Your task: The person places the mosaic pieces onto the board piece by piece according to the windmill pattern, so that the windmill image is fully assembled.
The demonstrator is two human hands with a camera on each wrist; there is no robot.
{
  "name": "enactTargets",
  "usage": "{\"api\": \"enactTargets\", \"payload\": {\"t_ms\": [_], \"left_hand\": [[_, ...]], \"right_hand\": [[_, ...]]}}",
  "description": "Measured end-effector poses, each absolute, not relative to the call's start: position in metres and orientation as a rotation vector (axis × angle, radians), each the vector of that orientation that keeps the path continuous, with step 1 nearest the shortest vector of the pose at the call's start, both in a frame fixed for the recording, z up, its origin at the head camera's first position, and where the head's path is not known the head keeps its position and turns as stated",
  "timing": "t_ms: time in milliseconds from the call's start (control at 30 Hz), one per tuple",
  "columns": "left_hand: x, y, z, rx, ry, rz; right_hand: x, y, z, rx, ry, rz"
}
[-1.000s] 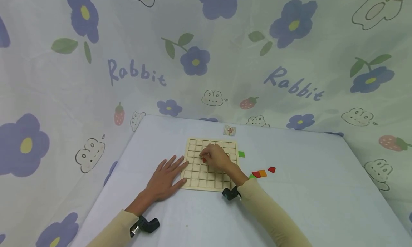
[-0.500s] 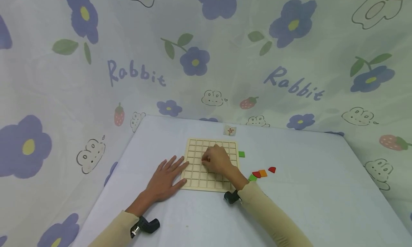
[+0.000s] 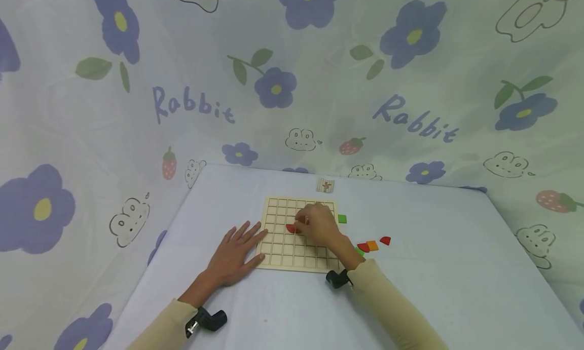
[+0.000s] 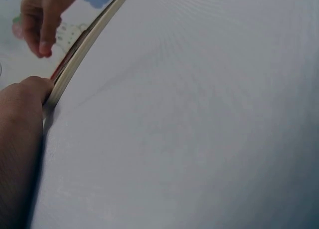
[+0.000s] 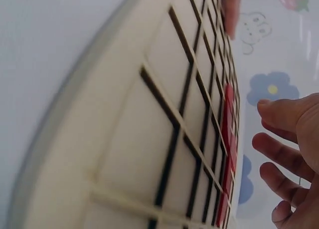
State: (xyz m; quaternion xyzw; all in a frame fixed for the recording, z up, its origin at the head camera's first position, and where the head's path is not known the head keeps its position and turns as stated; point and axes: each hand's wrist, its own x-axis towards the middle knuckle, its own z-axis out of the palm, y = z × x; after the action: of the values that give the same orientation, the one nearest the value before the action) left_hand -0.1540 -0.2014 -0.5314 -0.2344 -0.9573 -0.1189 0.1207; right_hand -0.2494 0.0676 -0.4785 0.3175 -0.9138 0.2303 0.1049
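A pale wooden grid board (image 3: 276, 261) lies on the white table. My left hand (image 3: 234, 254) rests spread at its left edge, fingertips touching the frame; the left wrist view shows a thumb (image 4: 37, 87) against the board's side. Over the middle of the board hovers my right hand (image 3: 317, 223), its fingers loosely bent and apart in the right wrist view, with nothing between them. A red quarter-round piece (image 3: 291, 229) sits in the grid just left of those fingers. More red pieces (image 5: 227, 119) show in the board in the right wrist view; the hand partly hides them from the head view.
Right of the board lie a green square (image 3: 342, 219), an orange square (image 3: 372, 245), a red piece (image 3: 363, 247) beside it, another red piece (image 3: 385, 240) and a green piece (image 3: 360, 251) partly behind the sleeve. A small pattern card (image 3: 325, 185) lies beyond the board.
My right hand has let go of the red quarter-round piece and drawn back to the right, leaving it in view on the grid. The left hand has stayed still.
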Motion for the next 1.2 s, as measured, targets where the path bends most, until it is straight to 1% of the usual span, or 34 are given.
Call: {"api": "enactTargets", "payload": {"t_ms": [167,367,633,933,1067,1200], "left_hand": [[-0.155,-0.201,-0.532,-0.690,-2.769,-0.366],[-0.157,-0.202,-0.532,-0.674,-2.804,-0.347],[-0.155,-0.202,-0.535,-0.677,-2.804,-0.387],[-0.155,-0.201,-0.536,-0.661,-2.797,-0.373],[-0.155,-0.201,-0.536,-0.663,-2.799,-0.375],[-0.157,-0.202,-0.537,-0.666,-2.801,-0.374]], "right_hand": [[-0.248,0.091,-0.472,0.858,-2.736,0.718],[-0.241,0.122,-0.468,0.698,-2.861,0.724],[-0.230,0.171,-0.470,0.583,-2.904,0.687],[-0.222,0.231,-0.469,0.368,-3.040,0.720],[-0.218,0.258,-0.472,0.388,-3.039,0.759],[-0.212,0.272,-0.475,0.422,-3.056,0.774]]}}
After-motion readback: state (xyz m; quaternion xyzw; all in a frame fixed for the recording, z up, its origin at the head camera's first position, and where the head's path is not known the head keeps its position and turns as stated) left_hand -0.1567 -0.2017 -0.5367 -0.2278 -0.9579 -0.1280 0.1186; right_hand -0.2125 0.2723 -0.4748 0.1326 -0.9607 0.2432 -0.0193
